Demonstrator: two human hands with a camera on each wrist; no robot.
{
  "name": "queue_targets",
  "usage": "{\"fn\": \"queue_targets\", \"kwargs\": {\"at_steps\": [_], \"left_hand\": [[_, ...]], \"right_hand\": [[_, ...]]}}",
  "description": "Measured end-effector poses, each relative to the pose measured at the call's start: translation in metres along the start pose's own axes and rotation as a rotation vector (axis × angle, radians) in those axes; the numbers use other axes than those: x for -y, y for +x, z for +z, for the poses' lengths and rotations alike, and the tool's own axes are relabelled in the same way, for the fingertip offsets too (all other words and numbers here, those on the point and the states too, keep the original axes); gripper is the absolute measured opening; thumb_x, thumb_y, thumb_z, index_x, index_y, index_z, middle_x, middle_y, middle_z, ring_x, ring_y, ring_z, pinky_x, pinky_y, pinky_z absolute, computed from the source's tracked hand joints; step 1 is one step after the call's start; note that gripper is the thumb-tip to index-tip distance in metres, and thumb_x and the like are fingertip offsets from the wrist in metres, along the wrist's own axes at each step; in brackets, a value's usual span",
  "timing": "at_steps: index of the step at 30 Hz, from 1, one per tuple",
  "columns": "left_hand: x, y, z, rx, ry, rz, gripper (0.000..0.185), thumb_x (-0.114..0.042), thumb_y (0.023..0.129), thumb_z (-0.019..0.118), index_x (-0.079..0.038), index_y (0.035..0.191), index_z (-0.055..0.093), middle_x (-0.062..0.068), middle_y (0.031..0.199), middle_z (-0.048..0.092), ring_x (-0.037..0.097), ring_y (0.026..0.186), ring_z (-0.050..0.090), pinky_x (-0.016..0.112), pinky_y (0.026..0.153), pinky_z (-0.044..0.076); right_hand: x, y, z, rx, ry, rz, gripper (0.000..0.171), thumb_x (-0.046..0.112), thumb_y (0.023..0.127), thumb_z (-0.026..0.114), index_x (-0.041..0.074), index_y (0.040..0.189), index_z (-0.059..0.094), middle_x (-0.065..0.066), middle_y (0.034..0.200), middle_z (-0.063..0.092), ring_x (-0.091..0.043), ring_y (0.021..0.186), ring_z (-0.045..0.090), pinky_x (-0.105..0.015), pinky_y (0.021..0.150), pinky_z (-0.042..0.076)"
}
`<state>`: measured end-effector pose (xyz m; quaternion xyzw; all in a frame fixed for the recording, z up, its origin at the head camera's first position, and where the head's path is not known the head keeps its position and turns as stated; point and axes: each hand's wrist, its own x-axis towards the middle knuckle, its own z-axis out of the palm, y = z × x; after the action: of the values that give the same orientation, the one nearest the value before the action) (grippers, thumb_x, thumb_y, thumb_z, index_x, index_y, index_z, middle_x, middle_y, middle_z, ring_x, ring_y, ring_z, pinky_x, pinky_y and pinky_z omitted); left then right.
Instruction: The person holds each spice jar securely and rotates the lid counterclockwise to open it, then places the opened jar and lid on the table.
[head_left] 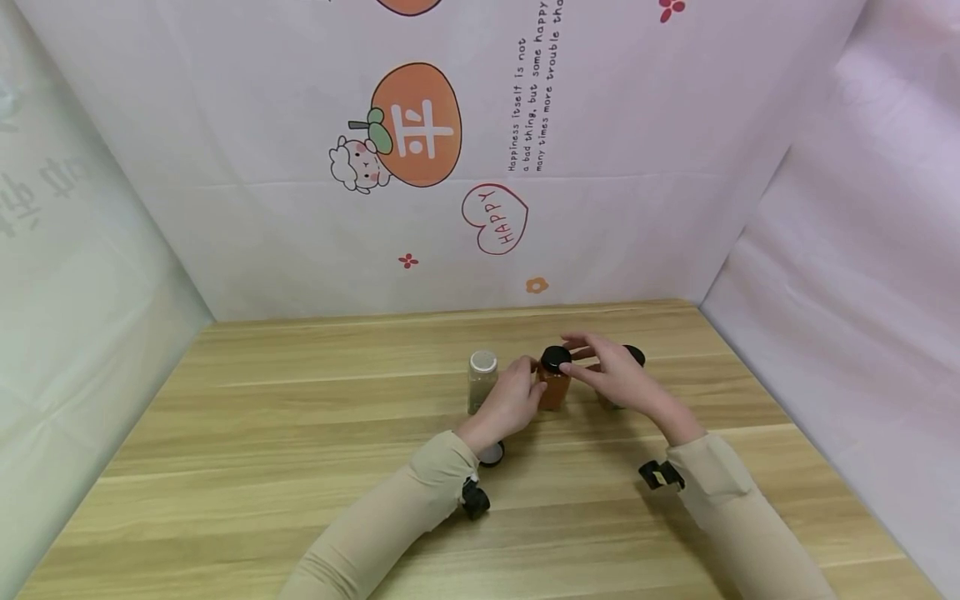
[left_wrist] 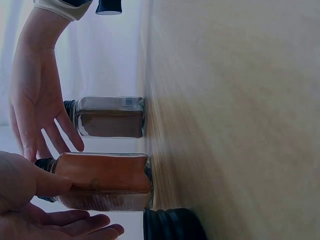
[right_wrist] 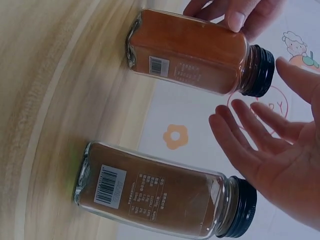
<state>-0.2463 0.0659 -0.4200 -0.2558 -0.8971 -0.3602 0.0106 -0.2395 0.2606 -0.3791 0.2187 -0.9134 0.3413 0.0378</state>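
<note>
A square glass spice jar (head_left: pixel 553 392) of orange-red powder stands upright under a black screw lid (right_wrist: pixel 261 71). My left hand (head_left: pixel 512 396) is at its left side, thumb by the glass and fingers loosely extended, not wrapped round it. Over the jar's right side my right hand (head_left: pixel 618 373) has its thumb at the lid's edge and its fingers spread. Behind the right hand stands a second black-lidded jar (right_wrist: pixel 150 190) of brown powder, partly hidden in the head view. To the left is a jar with a white top (head_left: pixel 483 375).
A loose black lid (head_left: pixel 491 454) lies on the wooden table (head_left: pixel 300 417) by my left wrist, partly covered by it. Printed white cloth (head_left: pixel 300 250) hangs behind the table, with more white cloth at both sides.
</note>
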Motion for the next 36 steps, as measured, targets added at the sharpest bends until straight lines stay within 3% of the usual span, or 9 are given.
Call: {"fn": "queue_targets", "kwargs": {"at_steps": [7,20,30,36], "left_hand": [[-0.002,-0.001,-0.001,-0.002,-0.003,-0.004,0.035,-0.016,0.099,0.050,0.002,0.128,0.047,0.018,0.126,0.055,0.026,0.116,0.056,0.035,0.091,0.050],[-0.002,-0.002,-0.001,0.001,-0.006,-0.004,0.034,-0.016,0.099,0.050,0.002,0.127,0.047,0.018,0.124,0.055,0.025,0.114,0.057,0.034,0.089,0.051],[-0.001,-0.002,-0.001,0.001,-0.009,-0.007,0.034,-0.016,0.099,0.050,0.002,0.128,0.047,0.018,0.124,0.055,0.025,0.111,0.057,0.033,0.087,0.051],[-0.002,-0.002,-0.001,0.000,-0.010,-0.008,0.035,-0.016,0.099,0.050,0.003,0.128,0.047,0.018,0.125,0.055,0.025,0.112,0.057,0.034,0.088,0.051]], "right_hand": [[0.004,0.001,0.005,-0.063,-0.005,0.050,0.051,0.032,0.091,0.064,0.001,0.127,0.049,-0.019,0.123,0.057,-0.038,0.110,0.059,-0.047,0.087,0.052],[0.007,0.002,0.013,-0.123,-0.004,0.133,0.052,0.038,0.085,0.070,0.004,0.120,0.053,-0.016,0.118,0.059,-0.038,0.109,0.061,-0.047,0.086,0.052],[0.006,0.003,0.014,-0.141,-0.014,0.127,0.051,0.037,0.084,0.071,0.002,0.118,0.055,-0.018,0.117,0.060,-0.039,0.108,0.061,-0.048,0.084,0.053],[0.003,0.003,0.013,-0.127,-0.005,0.077,0.047,0.032,0.086,0.070,0.002,0.119,0.055,-0.016,0.117,0.060,-0.033,0.108,0.061,-0.044,0.084,0.054]]}}
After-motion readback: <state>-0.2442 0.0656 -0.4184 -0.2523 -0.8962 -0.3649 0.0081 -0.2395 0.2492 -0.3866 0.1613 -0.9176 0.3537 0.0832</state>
